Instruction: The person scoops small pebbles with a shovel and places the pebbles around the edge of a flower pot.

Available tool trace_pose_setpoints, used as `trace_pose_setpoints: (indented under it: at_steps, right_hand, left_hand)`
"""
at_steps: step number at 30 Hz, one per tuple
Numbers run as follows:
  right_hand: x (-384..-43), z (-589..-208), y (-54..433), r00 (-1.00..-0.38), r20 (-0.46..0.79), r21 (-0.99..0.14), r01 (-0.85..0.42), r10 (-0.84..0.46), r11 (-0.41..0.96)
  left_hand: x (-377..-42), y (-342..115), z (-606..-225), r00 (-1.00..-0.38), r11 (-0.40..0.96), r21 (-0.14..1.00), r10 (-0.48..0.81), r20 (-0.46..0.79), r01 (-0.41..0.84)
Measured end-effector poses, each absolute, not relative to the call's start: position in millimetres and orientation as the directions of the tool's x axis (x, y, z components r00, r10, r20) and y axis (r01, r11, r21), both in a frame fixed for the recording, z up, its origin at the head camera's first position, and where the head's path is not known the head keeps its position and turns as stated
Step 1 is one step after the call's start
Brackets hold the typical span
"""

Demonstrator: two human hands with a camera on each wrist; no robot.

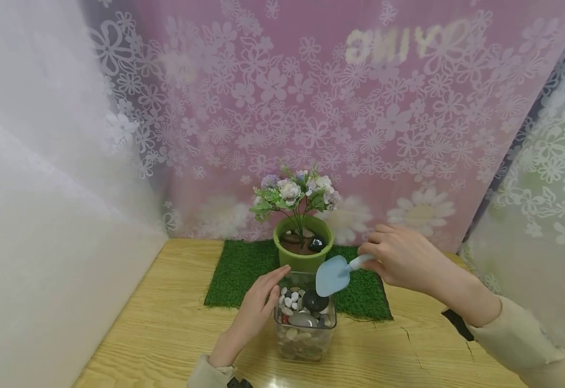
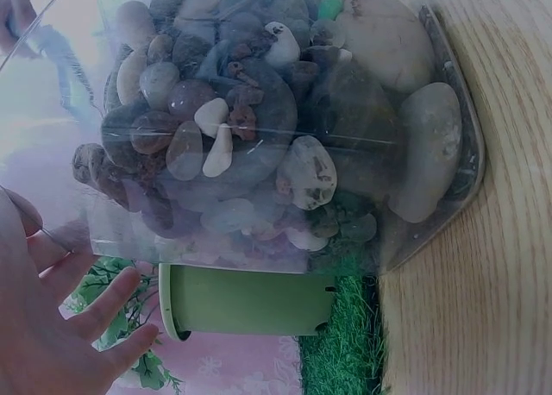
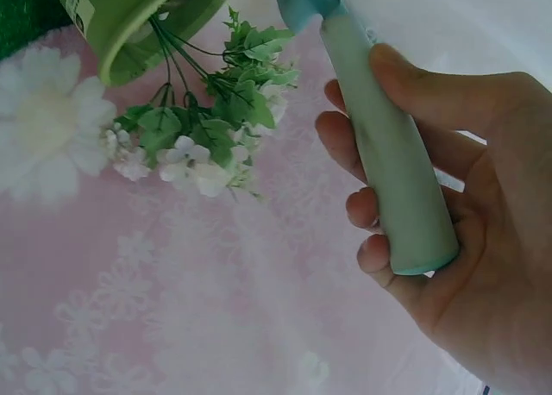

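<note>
My right hand (image 1: 401, 256) grips the pale handle of a small light-blue trowel (image 1: 332, 276). In the right wrist view the fingers wrap round the trowel handle (image 3: 388, 153). The trowel's blade hangs over the back right of a clear square container (image 1: 307, 353) that holds pebbles, white stones and a large black stone (image 1: 315, 300). My left hand (image 1: 258, 299) lies along the container's left side near the rim, fingers extended. Through the clear wall, the left wrist view shows the packed stones (image 2: 250, 128) close beside the spread fingers (image 2: 108, 313).
Behind the container stands a green flowerpot (image 1: 304, 262) with artificial flowers (image 1: 292, 192), soil and a few stones. Under the pot lies a green turf mat (image 1: 243, 272) on a wooden table (image 1: 166, 323). A pink floral curtain (image 1: 311, 108) hangs close behind, with pale sheets at both sides.
</note>
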State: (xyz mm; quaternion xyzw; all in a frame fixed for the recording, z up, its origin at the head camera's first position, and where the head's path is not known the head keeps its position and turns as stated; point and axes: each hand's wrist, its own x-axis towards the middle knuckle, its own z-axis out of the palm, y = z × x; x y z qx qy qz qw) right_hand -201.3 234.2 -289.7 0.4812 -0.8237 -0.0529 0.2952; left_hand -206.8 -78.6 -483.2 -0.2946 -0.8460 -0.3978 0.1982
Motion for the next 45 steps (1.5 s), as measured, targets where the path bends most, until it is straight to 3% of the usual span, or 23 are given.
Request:
trace_pose_setpoints:
  at_steps: [6, 14, 22, 29, 36, 45]
  right_hand:
    - [-201, -266, 215, -0.431, 0.291, 0.425, -0.742, -0.855, 0.518]
    - [-206, -245, 182, -0.443, 0.16, 0.596, -0.669, -0.882, 0.444]
    - [-210, -247, 153, -0.545, 0.002, 0.648, -0.638, -0.838, 0.416]
    - [-209, -251, 141, -0.574, -0.036, 0.669, -0.622, -0.818, 0.407]
    - [-212, -259, 140, -0.605, -0.09, 0.651, -0.637, -0.791, 0.413]
    - [-224, -269, 177, -0.526, -0.007, 0.47, -0.753, -0.85, 0.462]
  left_hand:
    - [-206, -78, -483, -0.756, 0.497, 0.576, 0.344, 0.557, 0.65]
    - [-207, -80, -483, -0.741, 0.508, 0.55, 0.338, 0.58, 0.663]
    - [-208, -78, -481, -0.745, 0.494, 0.564, 0.343, 0.573, 0.661]
    - [-207, -79, -481, -0.768, 0.501, 0.586, 0.348, 0.537, 0.637]
    - [-208, -78, -483, -0.774, 0.498, 0.596, 0.35, 0.527, 0.631]
    - [-207, -79, -484, -0.772, 0.486, 0.603, 0.345, 0.533, 0.633]
